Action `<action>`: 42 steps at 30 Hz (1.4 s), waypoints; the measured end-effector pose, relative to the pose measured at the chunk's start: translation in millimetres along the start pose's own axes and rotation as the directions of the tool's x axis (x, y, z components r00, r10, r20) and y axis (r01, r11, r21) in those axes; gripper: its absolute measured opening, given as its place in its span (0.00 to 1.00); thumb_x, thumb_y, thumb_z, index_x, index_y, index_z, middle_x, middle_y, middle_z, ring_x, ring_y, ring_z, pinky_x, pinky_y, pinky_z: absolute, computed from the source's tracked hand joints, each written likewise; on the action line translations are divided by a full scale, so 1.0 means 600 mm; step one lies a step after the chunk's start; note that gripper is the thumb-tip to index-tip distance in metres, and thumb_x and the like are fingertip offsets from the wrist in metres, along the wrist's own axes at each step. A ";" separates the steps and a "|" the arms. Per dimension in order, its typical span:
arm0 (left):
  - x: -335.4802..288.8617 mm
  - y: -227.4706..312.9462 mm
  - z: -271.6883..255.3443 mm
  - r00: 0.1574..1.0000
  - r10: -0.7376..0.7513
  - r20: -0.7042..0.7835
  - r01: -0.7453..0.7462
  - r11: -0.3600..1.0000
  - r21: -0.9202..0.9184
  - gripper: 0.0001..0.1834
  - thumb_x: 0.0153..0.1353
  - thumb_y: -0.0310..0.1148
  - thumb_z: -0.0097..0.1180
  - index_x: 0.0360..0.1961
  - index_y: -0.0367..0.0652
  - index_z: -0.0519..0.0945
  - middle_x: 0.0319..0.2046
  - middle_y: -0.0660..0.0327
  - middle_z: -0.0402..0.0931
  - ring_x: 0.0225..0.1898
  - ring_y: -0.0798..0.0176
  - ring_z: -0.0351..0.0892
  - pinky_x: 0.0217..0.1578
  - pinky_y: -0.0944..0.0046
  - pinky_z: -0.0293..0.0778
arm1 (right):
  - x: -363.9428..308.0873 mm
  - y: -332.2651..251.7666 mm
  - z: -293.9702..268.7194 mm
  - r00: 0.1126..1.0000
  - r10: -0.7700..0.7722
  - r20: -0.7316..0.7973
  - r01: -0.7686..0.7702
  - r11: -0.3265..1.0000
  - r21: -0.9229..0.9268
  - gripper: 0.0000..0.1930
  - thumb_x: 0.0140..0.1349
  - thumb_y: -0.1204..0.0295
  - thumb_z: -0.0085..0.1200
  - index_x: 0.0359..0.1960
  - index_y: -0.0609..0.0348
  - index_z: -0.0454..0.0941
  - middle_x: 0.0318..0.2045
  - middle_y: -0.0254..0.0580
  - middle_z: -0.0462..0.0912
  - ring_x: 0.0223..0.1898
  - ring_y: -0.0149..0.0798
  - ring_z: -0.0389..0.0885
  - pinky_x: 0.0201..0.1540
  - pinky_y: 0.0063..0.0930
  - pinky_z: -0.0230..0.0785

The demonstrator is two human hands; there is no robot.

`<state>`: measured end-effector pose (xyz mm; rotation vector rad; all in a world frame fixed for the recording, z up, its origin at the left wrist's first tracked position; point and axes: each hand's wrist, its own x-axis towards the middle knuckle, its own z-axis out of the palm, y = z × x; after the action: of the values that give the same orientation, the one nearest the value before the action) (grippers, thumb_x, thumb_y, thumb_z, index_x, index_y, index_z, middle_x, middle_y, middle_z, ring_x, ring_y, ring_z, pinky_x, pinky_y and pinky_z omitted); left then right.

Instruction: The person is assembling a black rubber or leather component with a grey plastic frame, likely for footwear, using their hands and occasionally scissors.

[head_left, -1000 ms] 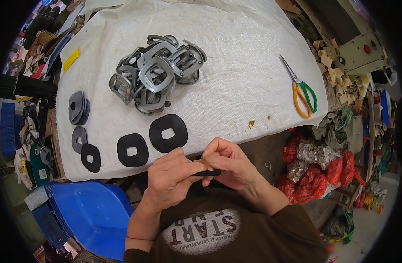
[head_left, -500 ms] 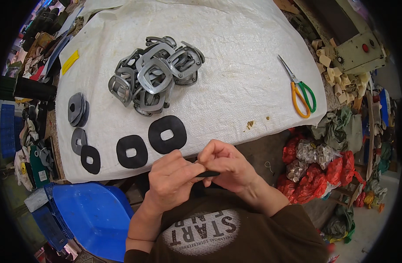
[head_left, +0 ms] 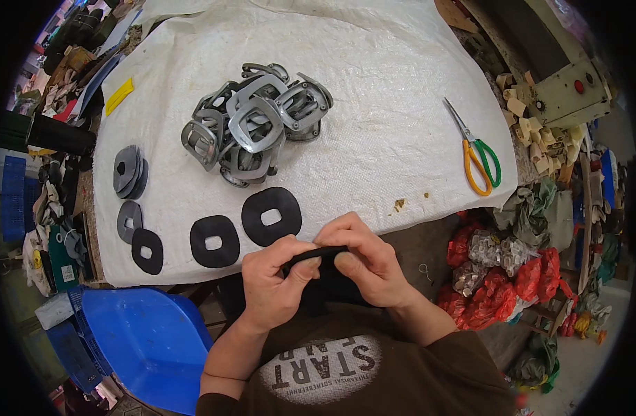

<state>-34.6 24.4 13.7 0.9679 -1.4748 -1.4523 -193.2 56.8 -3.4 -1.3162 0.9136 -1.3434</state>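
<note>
Just off the table's near edge, my left hand (head_left: 275, 283) and my right hand (head_left: 370, 267) pinch a flat black pad (head_left: 325, 253) between thumbs and fingers. It is seen nearly edge-on, and its full outline is hidden. Two black rounded-square pads with square holes lie flat on the table: one pad (head_left: 290, 220) close to my left hand, another pad (head_left: 215, 260) to its left. Farther left, a smaller black pad (head_left: 159, 262) overlaps a grey one (head_left: 126, 232), and behind them is a small stack of grey pads (head_left: 126, 182). A heap of grey metal frames (head_left: 254, 125) sits mid-table.
White woven sheeting (head_left: 380, 90) covers the table. Scissors (head_left: 477, 159) with orange and green handles lie at the right, a yellow strip (head_left: 119, 96) at the far left. A blue tub (head_left: 138, 333) stands at lower left; red plastic bags (head_left: 495, 295) sit at right, below a control box (head_left: 571, 93).
Both hands have turned the black pad up, so its edge now spans between them with both thumbs on the near side. The view has shifted slightly.
</note>
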 end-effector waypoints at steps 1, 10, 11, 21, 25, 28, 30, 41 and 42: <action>0.001 -0.005 0.002 0.998 0.065 0.013 -0.066 0.996 0.061 0.08 0.55 0.32 0.57 0.30 0.36 0.78 0.16 0.63 0.71 0.18 0.71 0.69 0.18 0.72 0.62 | -0.001 0.002 0.002 1.000 0.008 -0.025 -0.007 1.000 0.015 0.09 0.61 0.71 0.48 0.41 0.60 0.71 0.38 0.39 0.70 0.40 0.38 0.67 0.43 0.27 0.61; -0.004 -0.006 0.018 0.997 -0.030 -0.074 0.033 0.998 0.046 0.07 0.57 0.29 0.56 0.31 0.35 0.78 0.19 0.63 0.74 0.22 0.74 0.70 0.22 0.75 0.65 | 0.003 -0.004 0.009 0.971 0.227 -0.076 -0.220 0.971 0.098 0.07 0.62 0.72 0.47 0.38 0.62 0.72 0.33 0.37 0.70 0.34 0.33 0.68 0.37 0.25 0.63; -0.004 -0.006 0.019 0.993 -0.080 -0.089 0.075 0.996 -0.055 0.07 0.58 0.29 0.55 0.31 0.34 0.77 0.20 0.64 0.75 0.22 0.75 0.71 0.23 0.75 0.65 | 0.001 -0.005 0.011 0.971 0.227 -0.074 -0.219 0.971 0.098 0.07 0.62 0.72 0.47 0.38 0.62 0.72 0.33 0.37 0.70 0.34 0.33 0.68 0.37 0.25 0.63; -0.013 -0.019 0.021 0.989 -0.133 -0.071 0.133 0.991 -0.004 0.06 0.57 0.27 0.55 0.30 0.34 0.77 0.20 0.64 0.75 0.21 0.77 0.70 0.21 0.76 0.64 | 0.006 0.003 0.000 0.995 0.037 -0.095 -0.061 0.963 -0.264 0.05 0.59 0.75 0.49 0.35 0.63 0.72 0.31 0.39 0.70 0.32 0.34 0.68 0.35 0.24 0.62; -0.009 -0.022 0.022 0.995 -0.037 -0.096 0.038 0.999 0.012 0.05 0.56 0.27 0.55 0.29 0.34 0.78 0.19 0.64 0.75 0.19 0.77 0.69 0.19 0.75 0.62 | 0.001 0.006 0.009 0.991 -0.051 -0.125 -0.003 0.917 -0.399 0.06 0.61 0.73 0.49 0.33 0.64 0.71 0.29 0.38 0.68 0.31 0.31 0.65 0.35 0.22 0.60; -0.006 -0.018 0.016 0.997 0.019 -0.078 -0.011 0.995 0.101 0.05 0.56 0.27 0.56 0.29 0.34 0.78 0.19 0.64 0.75 0.19 0.76 0.70 0.19 0.75 0.62 | -0.005 0.010 0.011 0.986 0.030 -0.165 -0.069 0.969 -0.237 0.07 0.61 0.73 0.49 0.34 0.65 0.71 0.29 0.37 0.69 0.32 0.31 0.66 0.37 0.22 0.60; -0.004 -0.016 0.008 0.999 -0.033 -0.022 0.035 0.993 0.114 0.06 0.57 0.27 0.55 0.30 0.34 0.77 0.22 0.63 0.76 0.21 0.75 0.71 0.21 0.75 0.65 | -0.003 0.006 0.008 0.984 0.120 -0.131 -0.130 0.989 -0.072 0.08 0.61 0.72 0.48 0.36 0.66 0.71 0.31 0.37 0.70 0.33 0.31 0.67 0.38 0.22 0.60; 0.000 -0.007 0.000 0.984 -0.180 0.006 0.178 0.966 -0.187 0.10 0.59 0.31 0.54 0.33 0.31 0.75 0.24 0.60 0.74 0.26 0.73 0.72 0.28 0.74 0.70 | 0.004 -0.010 -0.012 0.994 0.107 -0.003 -0.106 0.986 -0.131 0.12 0.60 0.73 0.50 0.43 0.64 0.72 0.33 0.39 0.73 0.32 0.30 0.70 0.36 0.22 0.63; -0.001 -0.011 0.007 0.990 -0.127 -0.066 0.116 0.982 -0.149 0.10 0.59 0.30 0.54 0.34 0.31 0.75 0.27 0.60 0.74 0.28 0.73 0.71 0.28 0.74 0.70 | 0.001 -0.011 -0.009 0.984 0.175 -0.044 -0.179 0.977 -0.119 0.10 0.59 0.73 0.50 0.40 0.64 0.73 0.30 0.40 0.73 0.32 0.32 0.70 0.35 0.23 0.63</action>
<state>-38.7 26.2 7.4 1.0256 -1.2561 -1.5700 -199.4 57.0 2.5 -1.2754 1.1250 -1.1895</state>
